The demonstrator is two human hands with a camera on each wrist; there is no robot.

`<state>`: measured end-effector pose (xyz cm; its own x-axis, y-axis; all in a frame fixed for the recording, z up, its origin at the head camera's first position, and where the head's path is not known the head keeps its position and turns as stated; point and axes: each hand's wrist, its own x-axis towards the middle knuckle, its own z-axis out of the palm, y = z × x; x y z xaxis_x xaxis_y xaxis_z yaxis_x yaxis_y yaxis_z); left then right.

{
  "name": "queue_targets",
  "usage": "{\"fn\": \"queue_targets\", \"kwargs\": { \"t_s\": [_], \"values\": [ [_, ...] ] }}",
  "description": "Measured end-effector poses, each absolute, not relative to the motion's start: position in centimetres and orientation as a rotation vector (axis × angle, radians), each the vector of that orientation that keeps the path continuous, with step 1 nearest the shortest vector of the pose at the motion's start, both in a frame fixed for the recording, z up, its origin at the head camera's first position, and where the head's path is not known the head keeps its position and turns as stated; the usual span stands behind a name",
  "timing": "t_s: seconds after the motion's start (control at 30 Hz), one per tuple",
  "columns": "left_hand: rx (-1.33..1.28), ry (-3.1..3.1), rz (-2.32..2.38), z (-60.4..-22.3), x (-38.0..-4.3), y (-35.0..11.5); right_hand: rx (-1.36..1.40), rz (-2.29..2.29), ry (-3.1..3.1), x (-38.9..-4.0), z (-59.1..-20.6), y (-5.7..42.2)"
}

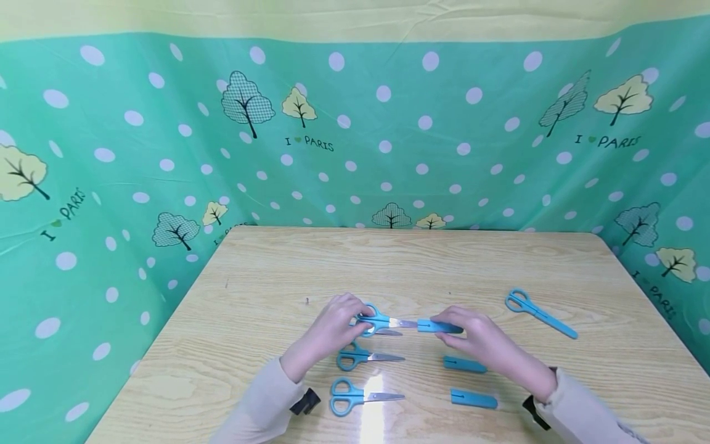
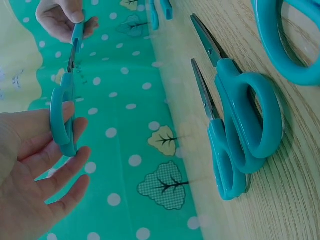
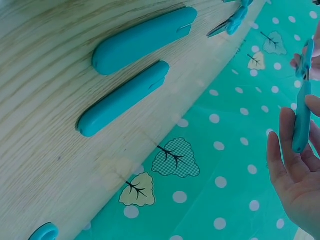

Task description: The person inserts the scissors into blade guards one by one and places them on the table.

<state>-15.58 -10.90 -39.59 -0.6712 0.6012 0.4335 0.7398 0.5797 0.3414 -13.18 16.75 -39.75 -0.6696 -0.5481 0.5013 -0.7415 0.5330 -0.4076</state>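
My left hand [image 1: 338, 324] pinches blue-handled scissors [image 1: 379, 320] by the finger loops, their blades pointing right, above the table. In my right hand [image 1: 471, 333] is a blue blade cover [image 3: 302, 120], pinched between thumb and fingers. The blade tip meets the cover's mouth; whether it is inside I cannot tell. Below the held pair lies another pair of scissors [image 1: 391, 333], partly hidden by my left hand. Nearer to me are a middle pair [image 1: 355, 356] and a front pair [image 1: 347, 396], blades bare and pointing right.
Two blue blade covers, a farther one [image 1: 465, 364] and a nearer one [image 1: 474, 399], lie below my right hand. Scissors with a covered blade [image 1: 540, 313] rest at the right. A green dotted cloth [image 1: 388, 166] hangs around the wooden table [image 1: 277, 259].
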Motion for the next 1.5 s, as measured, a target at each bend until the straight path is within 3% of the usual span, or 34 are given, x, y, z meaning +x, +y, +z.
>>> {"fn": "queue_targets", "kwargs": {
  "t_s": [1.5],
  "values": [
    [-1.164, -2.522, -0.713, -39.1, -15.2, -9.8, 1.211, 0.864, -2.353, -13.2, -39.8, 15.7]
  ]
}}
